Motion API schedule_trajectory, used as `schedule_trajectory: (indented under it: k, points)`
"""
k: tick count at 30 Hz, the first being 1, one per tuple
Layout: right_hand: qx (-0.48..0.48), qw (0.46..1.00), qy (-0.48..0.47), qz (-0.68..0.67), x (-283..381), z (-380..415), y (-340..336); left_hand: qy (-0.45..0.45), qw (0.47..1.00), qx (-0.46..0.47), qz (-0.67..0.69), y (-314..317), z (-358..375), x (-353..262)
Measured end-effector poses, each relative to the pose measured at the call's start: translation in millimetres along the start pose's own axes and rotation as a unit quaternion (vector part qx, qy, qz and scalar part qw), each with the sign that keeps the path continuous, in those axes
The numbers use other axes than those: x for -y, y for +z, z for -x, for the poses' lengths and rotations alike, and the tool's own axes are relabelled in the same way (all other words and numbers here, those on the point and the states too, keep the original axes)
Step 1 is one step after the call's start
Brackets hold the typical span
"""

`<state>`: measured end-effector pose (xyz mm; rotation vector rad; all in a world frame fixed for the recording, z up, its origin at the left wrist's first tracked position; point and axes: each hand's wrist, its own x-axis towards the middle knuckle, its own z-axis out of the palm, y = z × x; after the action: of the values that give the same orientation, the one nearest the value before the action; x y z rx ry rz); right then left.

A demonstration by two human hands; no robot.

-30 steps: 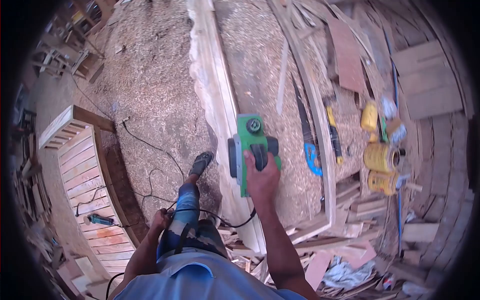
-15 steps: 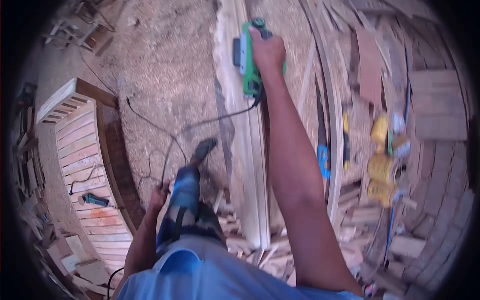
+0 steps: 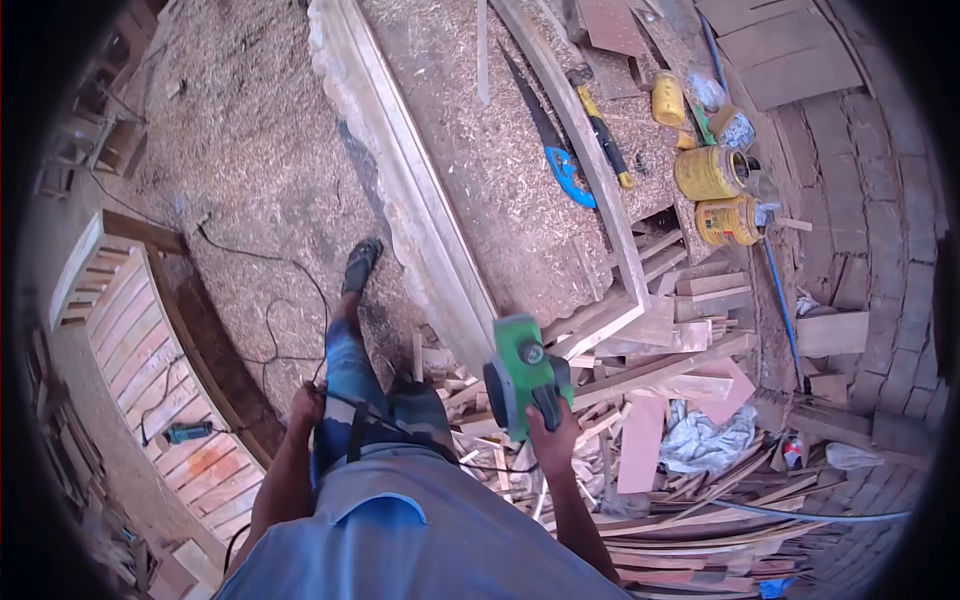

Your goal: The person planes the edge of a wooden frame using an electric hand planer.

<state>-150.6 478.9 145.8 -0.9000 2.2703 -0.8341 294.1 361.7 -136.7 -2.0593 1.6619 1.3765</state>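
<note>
Planer [image 3: 518,385], green-bodied, is held by its handle [image 3: 547,406] in the right hand [image 3: 554,438], just below and right of the frame's centre, near the lower end of a wavy-edged board [image 3: 400,190]. Black cord [image 3: 497,468] is gripped in the curled left hand [image 3: 307,405], lower left of centre. On the shavings-strewn floor [image 3: 490,215], a blue-handled saw [image 3: 543,128] is seen right of upper centre, with yellow jars [image 3: 709,174] placed farther right.

planer [image 3: 518,378]: underside hidden | board [image 3: 395,170]: far end cut off
</note>
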Motion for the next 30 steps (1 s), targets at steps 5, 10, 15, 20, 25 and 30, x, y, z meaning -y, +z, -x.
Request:
schedule_trajectory:
  k: [5, 10, 15, 20, 25, 30]
  points:
    - [-0.015, 0.999, -0.035, 0.02, 28, -29, 16, 0.007, 1.0, 0.005, -0.014, -10, 11, -11]
    - [-0.023, 0.996, -0.077, 0.026, 94, -110, 75, -0.024, 0.997, 0.016, 0.069, -14, 8, -10]
    - [-0.033, 0.991, -0.131, 0.012, 207, -220, 145, 0.109, 0.986, -0.027, 0.126, 10, -25, 36]
    - [-0.027, 0.985, -0.169, 0.039, 331, -338, 221, 0.052, 0.977, -0.101, 0.181, -10, -51, 22]
    - [-0.028, 0.978, -0.204, 0.029, 430, -438, 297, -0.069, 0.945, -0.092, 0.307, -49, -71, -24]
    - [-0.019, 0.977, -0.21, 0.028, 538, -520, 360, -0.116, 0.884, -0.081, 0.445, -93, -126, -80]
